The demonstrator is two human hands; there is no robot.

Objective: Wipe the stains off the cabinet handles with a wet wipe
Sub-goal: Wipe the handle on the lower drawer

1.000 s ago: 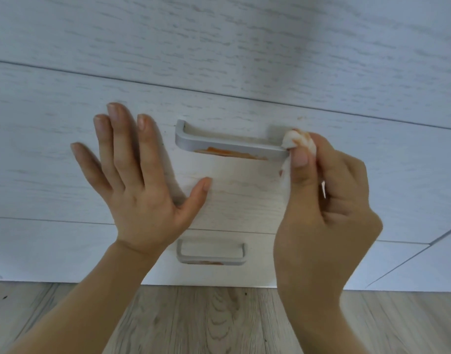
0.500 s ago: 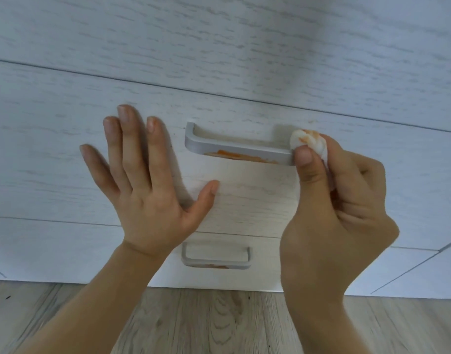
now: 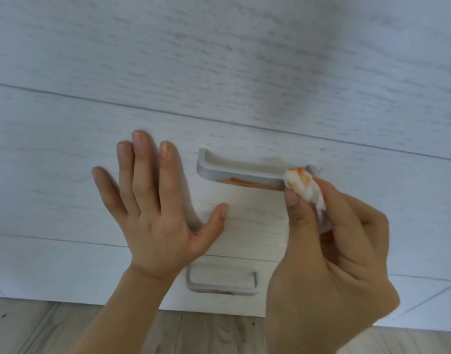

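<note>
1. The left hand [image 3: 152, 210] lies flat against the white wood-grain drawer front [image 3: 65, 195], fingers straight and spread, thumb stretched out to the right. It holds nothing.
2. Its thumb tip sits just below the left end of the upper handle [image 3: 234, 172], near it but apart from it.
3. The right hand [image 3: 329, 259] pinches a crumpled wet wipe [image 3: 305, 187] between the thumb and the curled fingers.
4. The wipe is white with orange smears on its upper folds, and it presses against the right end of the upper handle.
5. The upper handle is a grey metal bar pull, mounted on the middle drawer front; its right end is partly hidden by the wipe.
6. An orange stain [image 3: 244, 182] runs along the underside edge of that bar, from roughly its middle toward the wipe.
7. A second, lower handle [image 3: 219, 290] of the same kind sits on the drawer front below, between the two wrists; a faint orange mark shows along its bottom edge.
8. Small reddish specks mark the drawer front just right of the upper handle.
9. A light wood-plank floor [image 3: 206, 335] runs under the cabinet.
</note>
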